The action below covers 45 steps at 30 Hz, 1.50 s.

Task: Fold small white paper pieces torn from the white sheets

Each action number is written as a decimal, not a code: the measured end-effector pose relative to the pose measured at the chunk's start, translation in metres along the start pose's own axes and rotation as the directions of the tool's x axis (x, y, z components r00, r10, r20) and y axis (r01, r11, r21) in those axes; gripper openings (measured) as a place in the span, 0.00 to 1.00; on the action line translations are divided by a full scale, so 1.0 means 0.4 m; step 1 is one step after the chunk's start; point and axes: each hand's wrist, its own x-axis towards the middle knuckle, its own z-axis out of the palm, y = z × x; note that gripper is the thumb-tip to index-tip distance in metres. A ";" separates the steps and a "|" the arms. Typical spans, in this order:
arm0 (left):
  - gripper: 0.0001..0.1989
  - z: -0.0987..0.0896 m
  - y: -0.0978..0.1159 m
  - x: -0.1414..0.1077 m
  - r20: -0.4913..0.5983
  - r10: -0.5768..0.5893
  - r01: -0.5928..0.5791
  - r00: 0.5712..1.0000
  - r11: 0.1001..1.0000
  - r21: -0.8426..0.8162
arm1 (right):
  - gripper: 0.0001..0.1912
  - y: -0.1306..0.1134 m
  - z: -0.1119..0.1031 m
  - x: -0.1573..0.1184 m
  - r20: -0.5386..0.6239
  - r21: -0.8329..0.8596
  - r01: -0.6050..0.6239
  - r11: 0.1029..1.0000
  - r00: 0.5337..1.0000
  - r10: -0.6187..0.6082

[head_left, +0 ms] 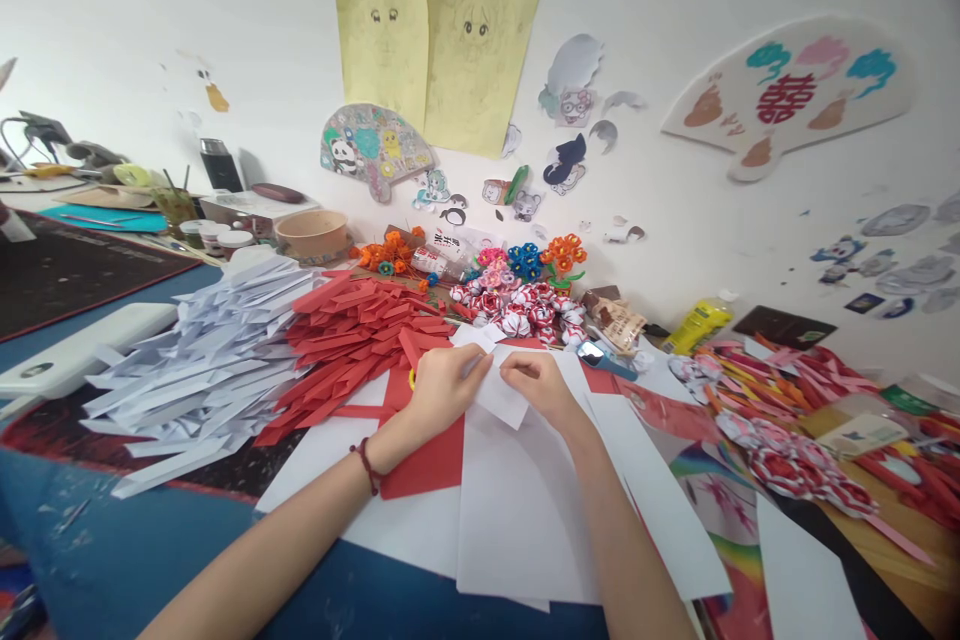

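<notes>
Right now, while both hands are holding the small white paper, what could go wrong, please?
The small white paper between the left hand and right hand could crease or tear if they pull unevenly. The red strips lie against the white strips, near the left hand, so a bump might mix the piles. The large white sheet under the hands looks loose and may slide.

Dark red braided bracelet [365, 467], bare forearms.
</notes>
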 end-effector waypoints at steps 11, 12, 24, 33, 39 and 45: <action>0.18 -0.007 -0.008 0.003 -0.039 -0.035 0.035 0.999 0.999 0.021 | 0.09 0.020 -0.019 0.002 0.040 -0.019 -0.052 0.998 0.998 0.053; 0.18 -0.006 -0.009 0.003 -0.043 -0.035 0.036 0.998 0.999 0.021 | 0.09 0.020 -0.020 0.002 0.038 -0.018 -0.064 0.998 0.997 0.065; 0.17 -0.023 -0.002 0.007 -0.082 -0.021 0.017 0.996 0.999 -0.046 | 0.06 0.024 -0.035 0.002 0.009 -0.058 -0.078 0.995 0.997 0.079; 0.18 -0.017 -0.001 0.003 -0.068 -0.023 0.020 0.997 0.999 -0.043 | 0.07 0.041 -0.044 0.002 0.029 -0.072 -0.082 0.994 0.996 0.084; 0.18 -0.021 0.002 0.002 -0.083 -0.022 0.017 0.996 0.998 -0.058 | 0.08 0.041 -0.050 -0.001 0.043 -0.064 -0.106 0.992 0.993 0.109; 0.17 -0.020 0.002 0.003 -0.075 -0.034 0.029 0.997 0.997 -0.064 | 0.07 0.040 -0.052 -0.002 0.039 -0.065 -0.118 0.991 0.992 0.121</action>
